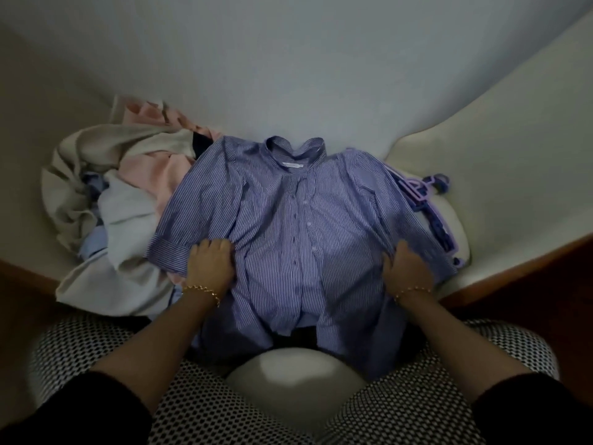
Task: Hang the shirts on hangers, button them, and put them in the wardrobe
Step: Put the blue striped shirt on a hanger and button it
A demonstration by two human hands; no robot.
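Nearest the camera: knees in dotted black-and-white trousers (205, 396), dark sleeves (96, 409) pushed up both forearms. Gold bracelet (202, 292) on the left wrist, another bracelet on the right wrist.

Left hand (210, 263) palm down on the striped shirt (298, 239), fingers curled and bunching cloth at the shirt's left side seam, just beside the cuffed sleeve. Right hand (406, 271) mirrors it on the shirt's right side, fingers closed into the fabric. Both hands grip the shirt, well apart, one on each side of the button row.

Shirt lies flat, front up, between the hands and stretching away from them, blue and white stripes. Hem hangs toward the knees, collar at the far end. Button row runs down the middle between the hands; front looks closed for most of its length, lowest part near the hem parted. Can't tell if every button is done.

Left of the left hand and beyond: heap of clothes (128, 187), beige, pink, pale blue, one dark piece, touching the shirt's left sleeve.

Right of the right hand and beyond: purple hangers (426, 191) stacked, partly under the shirt's right sleeve.

All on a pale bed (321, 75) running away from the hands. Dim light.
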